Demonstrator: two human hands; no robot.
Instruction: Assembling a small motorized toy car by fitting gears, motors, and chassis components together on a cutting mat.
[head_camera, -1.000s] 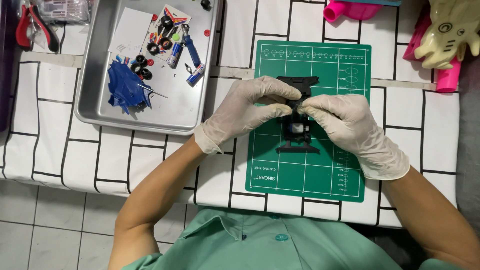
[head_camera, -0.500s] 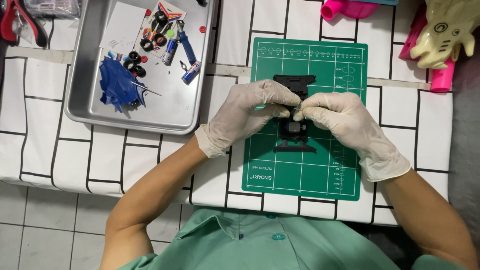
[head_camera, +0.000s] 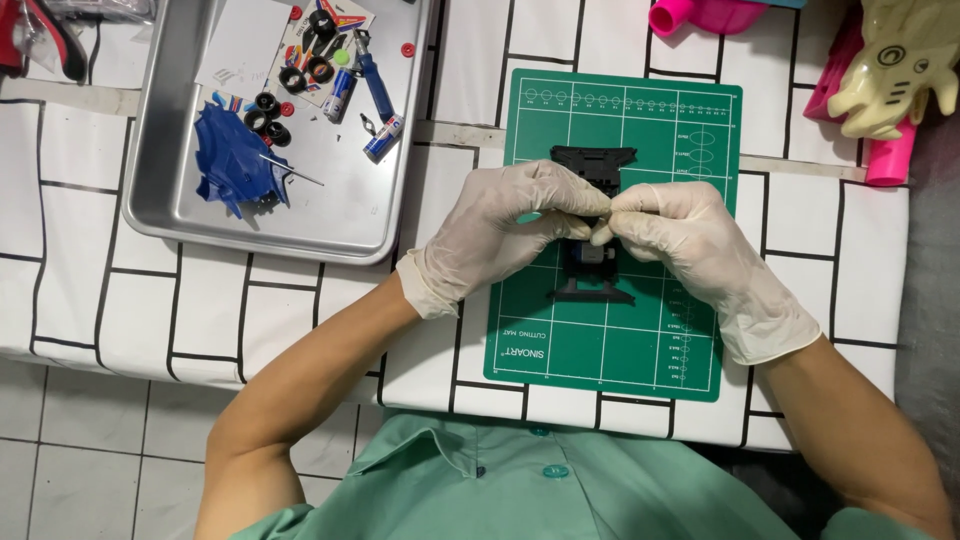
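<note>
A black toy car chassis (head_camera: 592, 160) lies lengthwise on a green cutting mat (head_camera: 650, 350). Both my hands wear pale gloves and meet over its middle. My left hand (head_camera: 510, 225) rests on the chassis with fingers curled, thumb and fingertips pinched together at the centre. My right hand (head_camera: 690, 250) pinches the same spot from the right, fingertips touching the left hand's. What the fingertips hold is hidden. The chassis's front and rear ends stick out above and below the hands.
A metal tray (head_camera: 200, 225) at the left holds a blue car body shell (head_camera: 232, 160), black wheels (head_camera: 272, 118), small blue-and-silver motors (head_camera: 384, 135) and a sticker sheet. Pink and cream toys (head_camera: 890, 70) sit at the far right. Red-handled pliers (head_camera: 60, 40) lie at top left.
The hands have stayed together over the chassis, with only small finger shifts at the centre. The view has shifted slightly.
</note>
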